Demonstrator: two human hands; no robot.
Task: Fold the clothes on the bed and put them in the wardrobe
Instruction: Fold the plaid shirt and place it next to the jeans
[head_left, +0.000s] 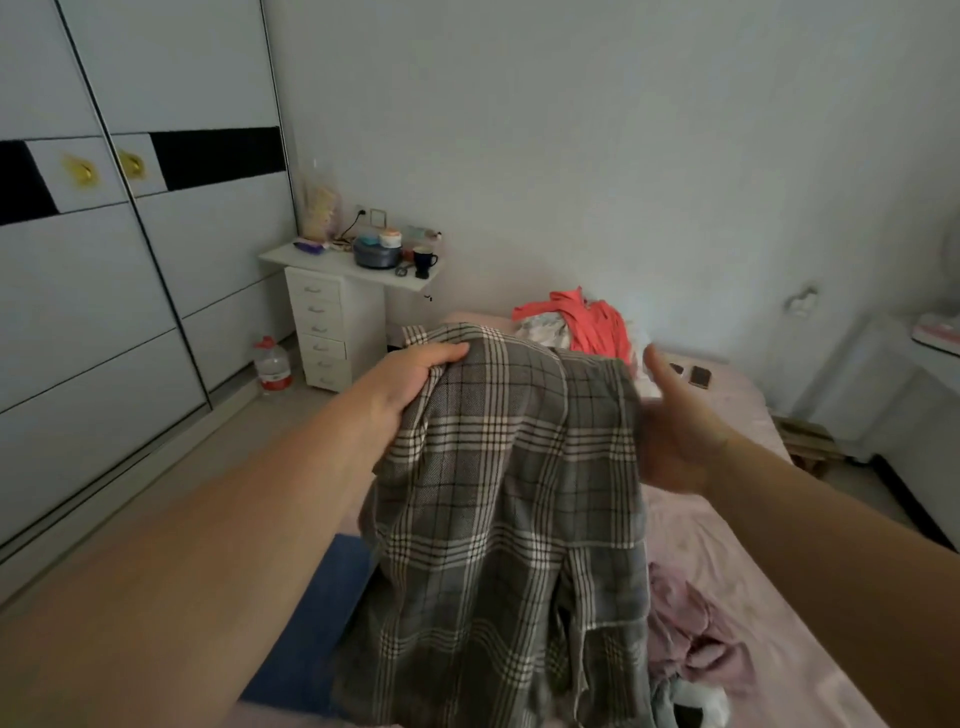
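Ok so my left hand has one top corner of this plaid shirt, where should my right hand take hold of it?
Take the opposite top edge of the plaid shirt, from the right side where your open right hand already is. The left hand pinches the upper left corner and the cloth droops away to the right, so a matching pinch there would likely spread it flat for folding.

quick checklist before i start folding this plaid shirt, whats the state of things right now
1. Left hand grips the plaid shirt at its top edge: ok.
2. Right hand has a hold on the shirt: not ok, it is open beside the fabric.
3. Shirt spread flat for folding: not ok, it hangs bunched.
4. Bare bed surface to lay it on: ok, to the right.
5. Wardrobe doors open: not ok, shut.
6. Other clothes left: orange garment and pink garment unfolded, not ok.
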